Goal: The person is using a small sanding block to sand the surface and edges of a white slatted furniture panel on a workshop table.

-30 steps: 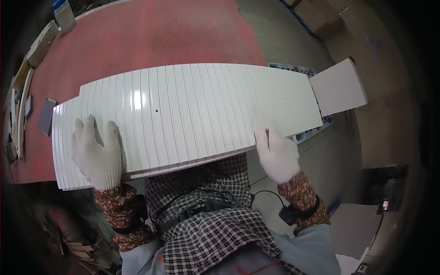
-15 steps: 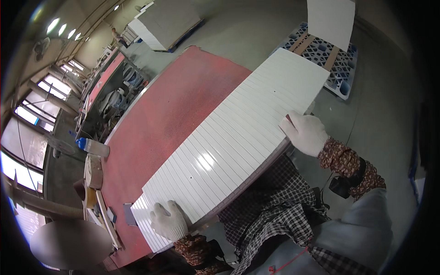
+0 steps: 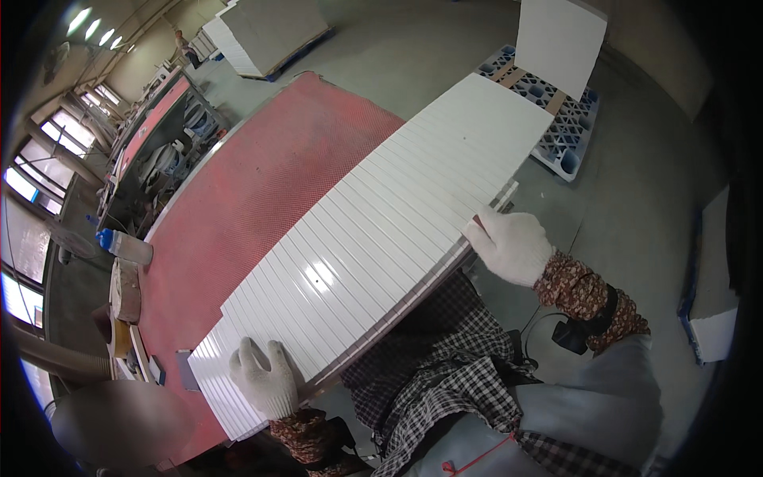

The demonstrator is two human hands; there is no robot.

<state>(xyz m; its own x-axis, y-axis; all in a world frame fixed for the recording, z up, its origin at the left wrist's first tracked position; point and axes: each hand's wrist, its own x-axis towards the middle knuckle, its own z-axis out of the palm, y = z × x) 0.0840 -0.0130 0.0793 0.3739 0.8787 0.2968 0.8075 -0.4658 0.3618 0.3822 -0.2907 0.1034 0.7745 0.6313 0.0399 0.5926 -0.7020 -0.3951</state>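
A long white panel (image 3: 381,222) with parallel grooves lies slantwise on the red textured tabletop (image 3: 262,167). My left hand (image 3: 265,380), in a white knit glove, rests on the panel's near left end with its fingers spread. At the panel's near long edge, toward its right end, is my gloved right hand (image 3: 513,248). Its thumb and fingers pinch a small dark-red piece (image 3: 477,219) against that edge; most of the piece is hidden by the glove, so its kind does not show. Other white edges show just beneath the panel by the right hand.
On the table's left side are a blue-capped bottle (image 3: 127,245), a roll of tape (image 3: 121,338) and a grey block (image 3: 187,370). A plastic pallet (image 3: 568,151) with a white sheet (image 3: 560,48) stands at the far right. Stacked panels (image 3: 270,36) stand at the back.
The whole view has shifted, so the scene sits further left. My right hand has slid slightly nearer along the panel's edge. The left hand stays on the panel.
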